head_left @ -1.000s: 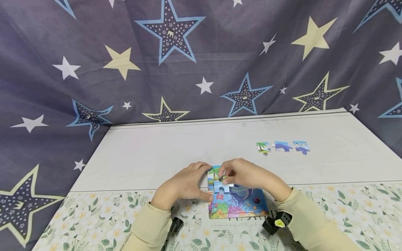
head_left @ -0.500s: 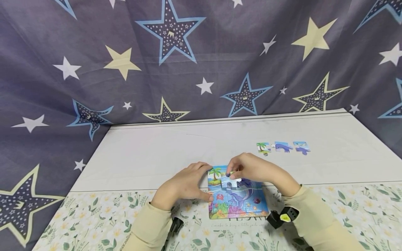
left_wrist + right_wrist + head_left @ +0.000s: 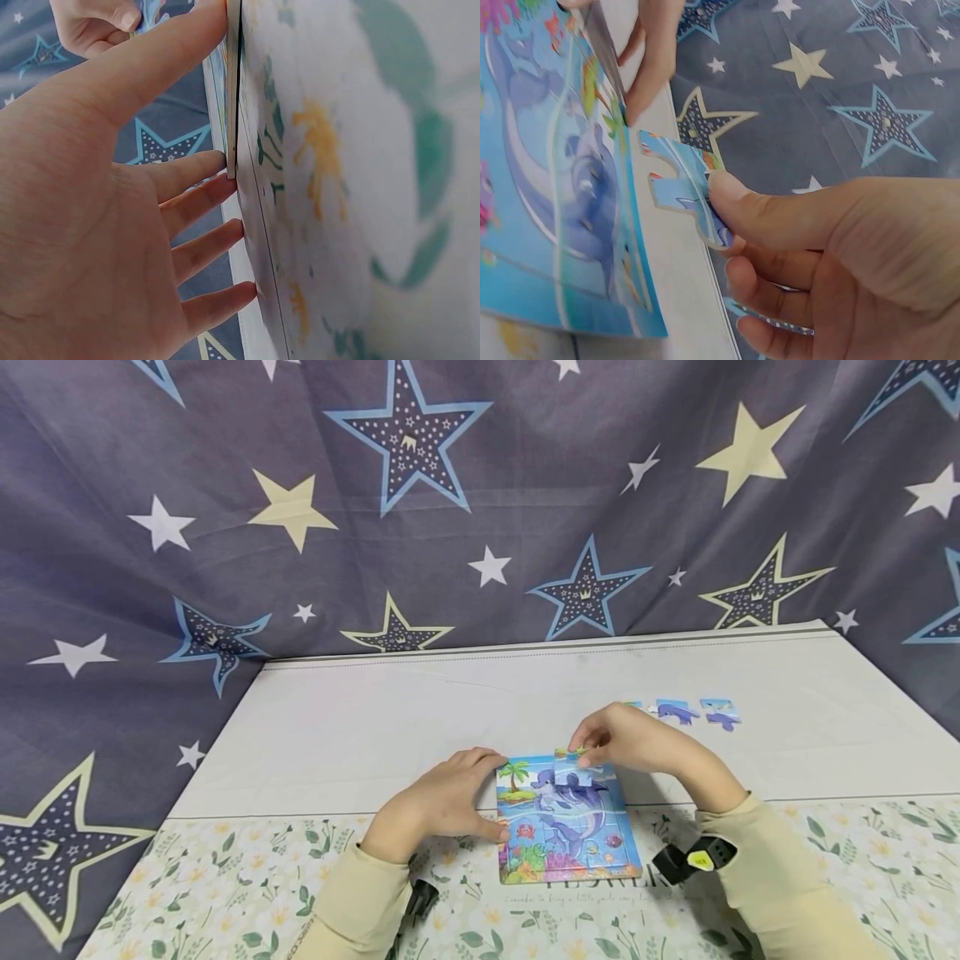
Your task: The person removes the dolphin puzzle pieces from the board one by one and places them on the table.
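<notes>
A dolphin jigsaw puzzle board (image 3: 566, 835), printed with a sea scene and a palm tree, lies flat on the table. My left hand (image 3: 448, 797) rests at its left side, fingers spread and fairly straight. In the left wrist view, the thumb and index fingertips (image 3: 216, 160) touch the board's edge (image 3: 232, 112). Between thumb and fingers, my right hand (image 3: 637, 739) pinches a jigsaw piece (image 3: 573, 770) over the board's far edge. Seen from the right wrist, this piece (image 3: 682, 184) is blue with a purple patch and stands tilted beside the board.
Two loose jigsaw pieces, a dolphin-head piece (image 3: 677, 711) and a purple-and-blue piece (image 3: 720, 712), lie at the back right. A third piece (image 3: 635, 703) is mostly hidden behind my right hand. A star-patterned curtain (image 3: 480, 510) hangs behind the white tabletop (image 3: 420, 710).
My right hand has carried the jigsaw piece rightward and away, from the board's left part to its far edge, uncovering the picture there. The left hand has stayed in place.
</notes>
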`<control>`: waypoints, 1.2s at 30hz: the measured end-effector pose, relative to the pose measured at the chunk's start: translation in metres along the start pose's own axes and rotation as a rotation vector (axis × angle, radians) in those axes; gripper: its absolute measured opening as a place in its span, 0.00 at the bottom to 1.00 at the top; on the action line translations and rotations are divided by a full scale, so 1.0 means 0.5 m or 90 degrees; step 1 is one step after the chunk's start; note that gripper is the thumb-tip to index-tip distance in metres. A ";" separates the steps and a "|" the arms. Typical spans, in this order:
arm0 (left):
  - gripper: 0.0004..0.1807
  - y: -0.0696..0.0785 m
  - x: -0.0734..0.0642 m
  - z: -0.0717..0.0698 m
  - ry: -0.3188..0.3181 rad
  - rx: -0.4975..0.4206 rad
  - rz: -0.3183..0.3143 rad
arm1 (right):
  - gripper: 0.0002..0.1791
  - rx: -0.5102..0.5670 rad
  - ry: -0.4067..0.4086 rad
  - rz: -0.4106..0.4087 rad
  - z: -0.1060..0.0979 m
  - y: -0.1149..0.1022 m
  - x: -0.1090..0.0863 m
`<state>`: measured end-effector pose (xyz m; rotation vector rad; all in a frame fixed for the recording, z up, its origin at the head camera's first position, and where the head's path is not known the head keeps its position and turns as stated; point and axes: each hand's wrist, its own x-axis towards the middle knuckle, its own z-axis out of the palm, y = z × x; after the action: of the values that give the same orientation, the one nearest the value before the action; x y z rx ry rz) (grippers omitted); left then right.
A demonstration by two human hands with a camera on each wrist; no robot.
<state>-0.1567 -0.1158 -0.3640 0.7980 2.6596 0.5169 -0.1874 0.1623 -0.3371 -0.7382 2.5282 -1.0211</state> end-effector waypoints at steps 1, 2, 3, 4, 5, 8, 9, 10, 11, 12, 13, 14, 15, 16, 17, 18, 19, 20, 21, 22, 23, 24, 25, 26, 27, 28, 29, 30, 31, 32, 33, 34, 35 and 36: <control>0.52 0.001 0.000 0.000 0.000 0.000 0.000 | 0.06 0.000 0.005 0.005 -0.004 0.003 -0.001; 0.52 0.001 0.000 0.000 -0.001 0.001 -0.001 | 0.07 -0.002 0.010 0.010 -0.007 0.005 -0.002; 0.52 0.002 0.000 -0.001 -0.001 0.001 -0.001 | 0.07 -0.004 0.014 0.013 -0.010 0.008 -0.002; 0.52 0.002 0.000 -0.001 -0.002 0.002 -0.002 | 0.08 -0.003 0.018 0.016 -0.013 0.011 -0.003; 0.52 0.002 0.000 -0.001 -0.003 0.003 -0.003 | 0.08 0.001 0.023 0.019 -0.015 0.013 -0.003; 0.52 0.002 -0.001 -0.001 -0.004 0.006 -0.006 | 0.08 0.012 0.032 0.027 -0.023 0.023 -0.006; 0.52 0.002 -0.001 -0.001 -0.004 0.006 -0.006 | 0.08 0.015 0.035 0.030 -0.026 0.026 -0.007; 0.52 0.001 -0.001 0.000 -0.005 0.006 -0.006 | 0.08 0.018 0.039 0.031 -0.029 0.029 -0.009; 0.52 0.001 -0.001 0.000 -0.005 0.005 -0.006 | 0.08 0.021 0.044 0.030 -0.032 0.032 -0.010; 0.52 0.001 -0.001 0.000 -0.006 0.004 -0.005 | 0.08 0.018 0.050 0.028 -0.035 0.035 -0.012; 0.52 0.001 -0.001 0.000 -0.006 0.003 -0.004 | 0.08 0.017 0.056 0.025 -0.038 0.038 -0.013; 0.52 0.000 -0.001 0.000 -0.007 0.003 -0.003 | 0.08 0.014 0.062 0.022 -0.040 0.041 -0.014; 0.52 0.000 -0.001 0.000 -0.007 0.002 -0.002 | 0.08 0.010 0.068 0.018 -0.043 0.043 -0.015; 0.52 0.000 -0.002 0.000 -0.006 0.002 -0.002 | 0.07 0.008 0.073 0.014 -0.046 0.045 -0.017; 0.52 0.000 -0.002 0.000 -0.006 0.002 -0.002 | 0.07 0.005 0.079 0.012 -0.048 0.048 -0.018; 0.52 0.000 -0.002 0.000 -0.005 0.002 -0.003 | 0.07 -0.001 0.084 0.011 -0.051 0.050 -0.020; 0.52 0.000 -0.002 0.001 -0.005 0.002 -0.003 | 0.07 -0.004 0.088 0.013 -0.053 0.053 -0.021; 0.52 0.000 -0.002 0.001 -0.005 0.002 -0.004 | 0.07 -0.008 0.093 0.012 -0.056 0.056 -0.022; 0.53 0.000 -0.002 0.001 -0.004 0.001 -0.003 | 0.07 -0.011 0.098 0.013 -0.058 0.058 -0.024; 0.53 0.000 -0.002 0.001 -0.005 0.000 -0.003 | 0.07 -0.013 0.102 0.014 -0.060 0.061 -0.025; 0.53 0.000 -0.002 0.000 -0.005 0.000 -0.003 | 0.07 -0.015 0.105 0.015 -0.062 0.064 -0.026; 0.53 0.000 -0.002 0.000 -0.005 0.000 -0.002 | 0.07 -0.017 0.108 0.015 -0.064 0.067 -0.027; 0.53 0.000 -0.002 0.000 -0.005 0.000 -0.001 | 0.07 -0.017 0.111 0.014 -0.067 0.071 -0.028; 0.53 -0.001 -0.002 0.000 -0.005 -0.001 0.000 | 0.07 -0.016 0.113 0.014 -0.068 0.073 -0.029; 0.53 -0.001 -0.002 -0.001 -0.005 -0.002 0.001 | 0.07 -0.016 0.115 0.015 -0.070 0.076 -0.030; 0.53 0.000 -0.002 -0.001 -0.006 -0.002 0.001 | 0.07 -0.017 0.116 0.015 -0.073 0.078 -0.031; 0.53 0.000 -0.002 -0.001 -0.006 -0.002 0.002 | 0.07 -0.019 0.118 0.015 -0.075 0.081 -0.032; 0.53 0.000 -0.002 -0.001 -0.006 -0.002 0.002 | 0.07 -0.020 0.119 0.017 -0.076 0.084 -0.033; 0.53 0.000 -0.002 -0.002 -0.006 -0.004 0.003 | 0.07 -0.021 0.121 0.018 -0.078 0.086 -0.034; 0.53 0.001 -0.003 -0.002 -0.005 -0.004 0.003 | 0.07 -0.020 0.122 0.022 -0.078 0.088 -0.034; 0.53 0.001 -0.003 -0.002 -0.005 -0.005 0.003 | 0.07 -0.022 0.125 0.022 -0.080 0.091 -0.035; 0.53 0.001 -0.003 -0.002 -0.004 -0.006 0.003 | 0.07 -0.021 0.127 0.024 -0.080 0.093 -0.036; 0.53 0.001 -0.003 -0.001 -0.005 -0.005 0.002 | 0.07 -0.020 0.129 0.026 -0.080 0.094 -0.036; 0.53 0.001 -0.003 -0.001 -0.004 -0.005 0.001 | 0.07 -0.019 0.131 0.027 -0.080 0.096 -0.037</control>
<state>-0.1555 -0.1164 -0.3628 0.7978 2.6496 0.5250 -0.2076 0.2242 -0.3417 -0.6134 2.7258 -1.0971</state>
